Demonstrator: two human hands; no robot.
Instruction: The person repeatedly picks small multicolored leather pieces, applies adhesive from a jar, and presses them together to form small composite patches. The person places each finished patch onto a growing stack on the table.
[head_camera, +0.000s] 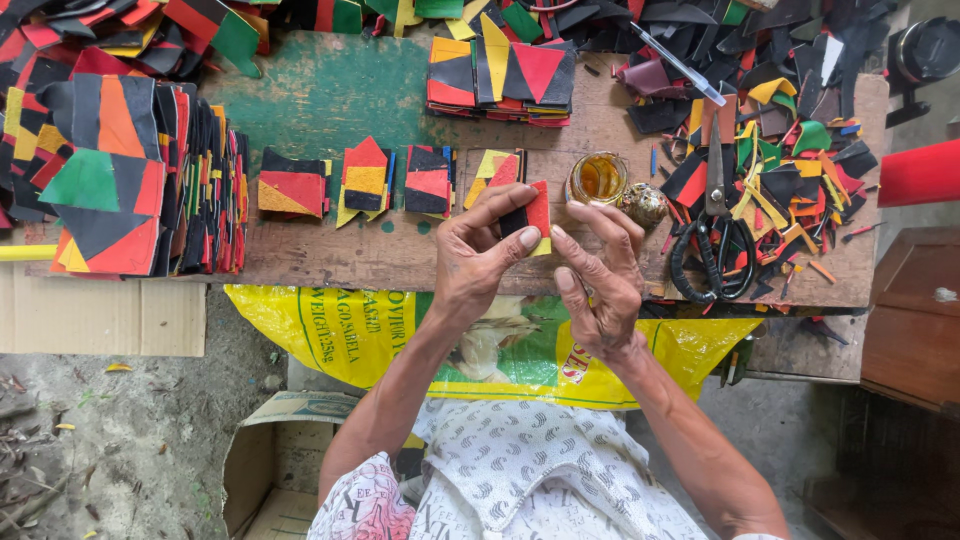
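Left hand (480, 255) pinches a red, black and yellow patch (533, 215) at mid-frame, thumb over its face; right hand (600, 280) touches the patch's right edge with curled fingers. Just above right sit a glue jar (598, 178) and its lid (645, 204), scissors (715, 235) further right, patch stacks (130, 180) at left

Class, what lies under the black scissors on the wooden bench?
The scissors rest on the bench among coloured scraps; what lies beneath the blades is covered.
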